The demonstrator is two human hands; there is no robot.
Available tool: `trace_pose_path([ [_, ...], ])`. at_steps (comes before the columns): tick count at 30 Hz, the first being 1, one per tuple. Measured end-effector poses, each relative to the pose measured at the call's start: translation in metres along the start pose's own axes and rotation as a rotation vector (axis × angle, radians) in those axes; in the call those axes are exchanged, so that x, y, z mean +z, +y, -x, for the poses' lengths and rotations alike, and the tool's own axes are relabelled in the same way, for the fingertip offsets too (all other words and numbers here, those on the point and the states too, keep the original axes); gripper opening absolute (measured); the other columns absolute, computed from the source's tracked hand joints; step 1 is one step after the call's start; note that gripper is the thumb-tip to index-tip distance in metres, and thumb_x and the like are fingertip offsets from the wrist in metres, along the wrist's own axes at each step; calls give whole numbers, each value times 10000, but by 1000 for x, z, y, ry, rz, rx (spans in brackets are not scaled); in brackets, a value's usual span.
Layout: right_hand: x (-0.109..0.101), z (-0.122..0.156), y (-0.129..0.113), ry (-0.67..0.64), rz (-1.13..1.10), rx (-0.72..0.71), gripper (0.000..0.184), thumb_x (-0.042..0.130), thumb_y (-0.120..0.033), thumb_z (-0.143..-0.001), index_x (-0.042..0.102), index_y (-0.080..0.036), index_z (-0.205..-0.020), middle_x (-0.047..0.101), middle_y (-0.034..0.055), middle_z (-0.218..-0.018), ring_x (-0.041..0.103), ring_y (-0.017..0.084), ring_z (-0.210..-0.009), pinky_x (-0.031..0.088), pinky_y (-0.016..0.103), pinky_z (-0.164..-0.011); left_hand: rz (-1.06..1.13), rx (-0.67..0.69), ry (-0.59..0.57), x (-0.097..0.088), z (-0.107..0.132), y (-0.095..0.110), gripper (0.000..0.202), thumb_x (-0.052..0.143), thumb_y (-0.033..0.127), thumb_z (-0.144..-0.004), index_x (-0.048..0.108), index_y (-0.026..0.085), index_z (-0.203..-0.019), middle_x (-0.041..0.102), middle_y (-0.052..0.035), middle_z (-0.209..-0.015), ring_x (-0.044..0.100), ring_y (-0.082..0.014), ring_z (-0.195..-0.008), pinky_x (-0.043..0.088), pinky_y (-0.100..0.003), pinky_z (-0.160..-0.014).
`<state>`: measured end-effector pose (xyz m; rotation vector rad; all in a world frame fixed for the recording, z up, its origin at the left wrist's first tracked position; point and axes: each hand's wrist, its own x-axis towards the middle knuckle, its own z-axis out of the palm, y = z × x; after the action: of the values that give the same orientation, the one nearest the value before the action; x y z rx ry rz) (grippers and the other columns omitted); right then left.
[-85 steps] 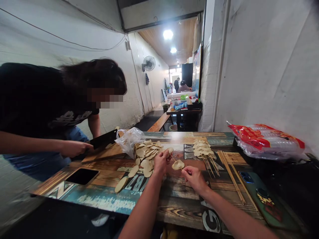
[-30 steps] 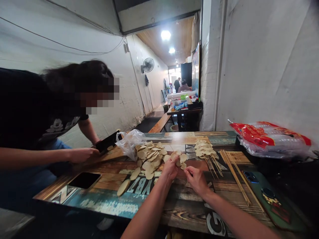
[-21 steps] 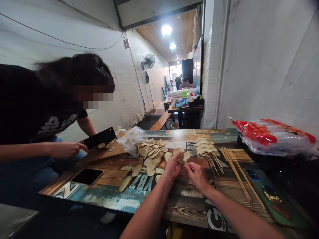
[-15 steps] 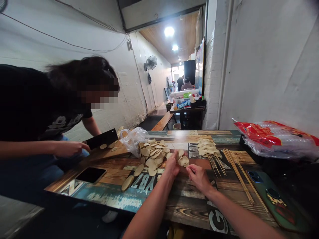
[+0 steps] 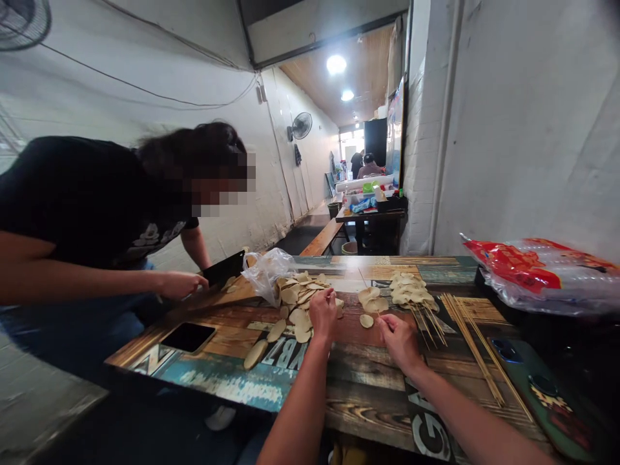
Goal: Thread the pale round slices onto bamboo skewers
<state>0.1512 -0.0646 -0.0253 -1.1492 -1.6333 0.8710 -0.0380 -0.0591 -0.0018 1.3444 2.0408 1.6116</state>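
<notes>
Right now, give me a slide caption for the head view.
Right hand holds a stick of pale slices; left hand beside the pile.

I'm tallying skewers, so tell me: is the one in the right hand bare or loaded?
Loaded: the right hand holds a skewer bearing pale slices, and the skewer's tip shows beyond them.

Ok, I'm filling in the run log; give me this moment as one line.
left hand: at slice pile, grip unclear; right hand: holding skewer with slices; loaded skewers: grouped on table; co-worker's hand: at dark blade
</notes>
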Motion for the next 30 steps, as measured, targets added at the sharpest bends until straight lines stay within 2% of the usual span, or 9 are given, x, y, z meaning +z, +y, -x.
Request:
trace_pose_path([
  [3,-2,-2,2,4,6,-3,353,454,-463,-778,639,-178,-682,597,20,-491,542,167,-465,371,255,-484,-492,133,-180,-12,2,-2,343,601,155,-782,677,181,-1116,625,-130,-1253,506,-279,-1183,350,-399,-1012],
  [5,-2,-3,4,0,15,-12,348,450,-447,-784,642,-177,-677,609,26,-499,554,169,-471,377,255,-488,-664,169,-324,-14,4,-2,345,591,156,-790,679,233,-1115,606,-90,-1299,477,-285,-1199,357,-397,-981],
  [7,-3,-3,6,-7,29,-11,349,439,-428,-799,646,-174,-680,621,35,-514,566,173,-485,380,254,-491,-751,184,-414,-14,3,-2,325,548,168,-826,683,259,-1106,636,-77,-1247,485,-278,-1176,366,-384,-947],
  [11,-2,-2,10,-15,67,-2,316,437,-355,-825,665,-170,-709,657,46,-570,592,175,-526,381,244,-505,-805,205,-434,-14,-3,-5,427,521,146,-837,625,241,-1239,662,-102,-1162,515,-256,-1135,363,-353,-938],
  [14,0,-1,11,-11,92,-15,285,451,-290,-832,680,-167,-715,696,59,-642,622,176,-587,389,236,-535,-843,264,-452,-12,-5,-7,490,495,101,-826,601,252,-1280,606,-104,-1274,497,-272,-1177,350,-370,-950],
  [17,1,0,9,-7,102,-18,278,458,-236,-842,691,-152,-714,725,81,-707,650,182,-656,402,233,-577,-865,305,-484,-9,-4,-6,459,446,115,-855,629,280,-1242,562,-89,-1353,485,-302,-1194,350,-396,-924],
  [21,1,0,7,-8,112,12,265,472,-198,-853,709,-142,-748,743,89,-751,663,178,-684,401,226,-595,-861,287,-450,-6,-6,-4,381,429,136,-865,678,234,-1136,675,-111,-1139,545,-288,-1070,362,-365,-857],
  [24,1,0,7,-10,129,29,261,480,-190,-855,714,-139,-753,745,89,-753,660,178,-680,388,227,-585,-858,278,-466,-8,-12,0,301,472,151,-843,682,209,-1051,694,-105,-1003,577,-256,-999,366,-322,-814],
  [30,2,1,5,-15,144,9,272,480,-195,-853,705,-136,-712,731,83,-715,645,182,-666,367,235,-576,-799,290,-527,-17,-19,6,189,580,126,-753,652,211,-906,687,-73,-968,595,-211,-952,365,-273,-790],
])
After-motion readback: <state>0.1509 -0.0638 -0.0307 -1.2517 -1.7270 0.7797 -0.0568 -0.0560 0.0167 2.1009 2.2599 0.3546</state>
